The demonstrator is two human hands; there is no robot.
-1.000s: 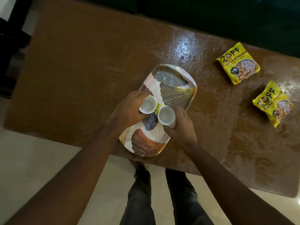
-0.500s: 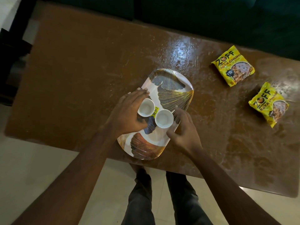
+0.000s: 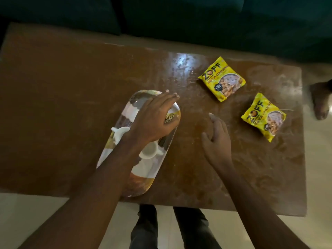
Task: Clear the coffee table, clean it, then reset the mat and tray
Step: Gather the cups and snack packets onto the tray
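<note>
A glossy brown coffee table [image 3: 71, 105] is standing between a dark green sofa [image 3: 197, 24] on the far side and pale floor [image 3: 27, 212] on the near side. The leaf-patterned tray [image 3: 149, 177] is lying left of centre, reaching the near edge and carrying two white cups [image 3: 150, 152]. Two yellow snack packets [image 3: 221, 81] are lying far right. The left hand [image 3: 152, 119] is stretching flat over the tray's far end, fingers straight. The right hand [image 3: 215, 139] is hovering relaxed over bare table, holding nothing.
</note>
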